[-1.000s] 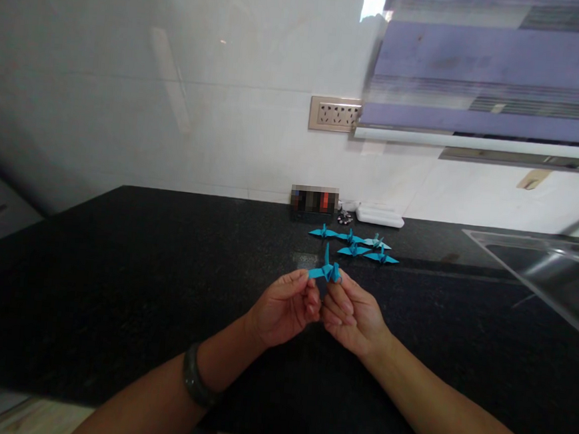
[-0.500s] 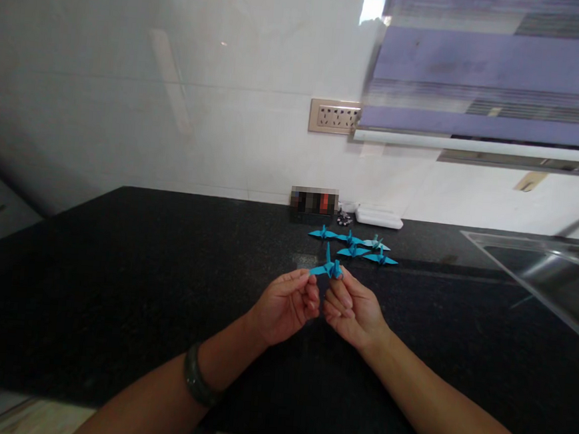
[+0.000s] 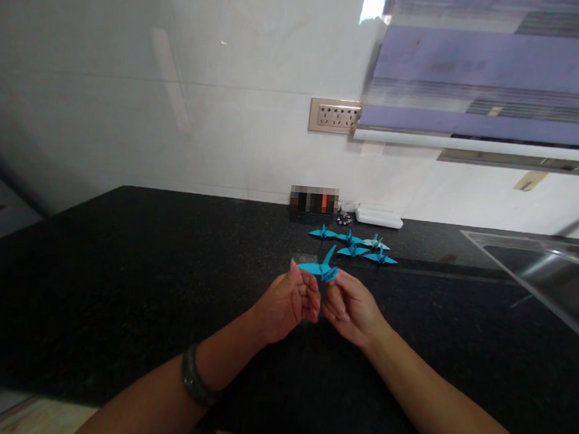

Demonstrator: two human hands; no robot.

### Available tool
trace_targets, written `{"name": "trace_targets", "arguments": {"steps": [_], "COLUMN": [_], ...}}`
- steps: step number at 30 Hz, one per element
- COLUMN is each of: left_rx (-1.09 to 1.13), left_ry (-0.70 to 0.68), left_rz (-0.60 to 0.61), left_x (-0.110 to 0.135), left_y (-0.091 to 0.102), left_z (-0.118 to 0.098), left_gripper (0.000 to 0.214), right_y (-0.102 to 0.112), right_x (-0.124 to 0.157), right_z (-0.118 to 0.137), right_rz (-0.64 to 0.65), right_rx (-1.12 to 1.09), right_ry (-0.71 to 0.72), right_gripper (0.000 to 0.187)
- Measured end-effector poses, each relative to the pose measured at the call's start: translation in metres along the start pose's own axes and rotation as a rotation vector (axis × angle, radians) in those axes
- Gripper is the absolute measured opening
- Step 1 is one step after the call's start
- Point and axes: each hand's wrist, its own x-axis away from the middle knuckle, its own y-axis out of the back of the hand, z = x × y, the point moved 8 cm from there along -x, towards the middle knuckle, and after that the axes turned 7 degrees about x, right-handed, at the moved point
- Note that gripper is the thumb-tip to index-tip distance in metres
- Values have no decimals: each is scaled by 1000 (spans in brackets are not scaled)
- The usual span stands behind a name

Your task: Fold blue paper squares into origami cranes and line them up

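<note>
A blue origami crane (image 3: pixel 319 269) is held up over the black countertop, one wing spread to the left and a narrow point sticking up. My right hand (image 3: pixel 350 309) pinches its right side between thumb and fingertips, which hide part of the paper. Beside the left wing, my left hand (image 3: pixel 290 304) has its thumb raised apart from its loosely curled fingers. Just beyond my hands, several finished cranes stand with wings spread: blue ones such as the front right crane (image 3: pixel 380 258), and one paler crane (image 3: pixel 376 242).
The dark countertop (image 3: pixel 114 283) runs to a tiled wall. Against the wall are a blurred-out dark box (image 3: pixel 314 202), a small dark trinket (image 3: pixel 344 217) and a white oblong object (image 3: pixel 378 217). A steel sink (image 3: pixel 541 263) lies at the right.
My left thumb has lifted off the crane's left wing, which now shows wider and flatter. The upright point leans more to the right. My right hand keeps its pinch.
</note>
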Motion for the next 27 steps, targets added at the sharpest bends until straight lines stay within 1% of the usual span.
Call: {"name": "trace_targets", "arguments": {"steps": [1, 3, 6, 8, 11, 15, 19, 27], "left_rx": [-28, -63, -78, -65, -18, 52, 64, 53], "left_ry": [14, 29, 8, -10, -8, -10, -10, -14], "left_rz": [-9, -36, -59, -55, -49, -52, -48, -87], "left_x": [-1, -2, -2, -2, -2, -1, 0, 0], "left_y": [1, 3, 5, 4, 3, 2, 1, 3], "left_z": [2, 4, 1, 0, 0, 0, 0, -1], "left_gripper": [54, 50, 31, 25, 25, 25, 26, 26], "right_y": [-4, -8, -8, -7, -9, -11, -9, -3], "right_x": [0, 1, 2, 2, 2, 2, 1, 1], "right_z": [-4, -10, -10, -9, -9, -10, -9, -5], "right_rz": [11, 20, 16, 23, 56, 80, 72, 15], "right_rx": [76, 142, 64, -30, -124, -150, -158, -186], "right_ry": [-14, -37, -55, -66, -78, -74, -57, -70], "right_gripper": [26, 27, 25, 24, 25, 28, 26, 25]}}
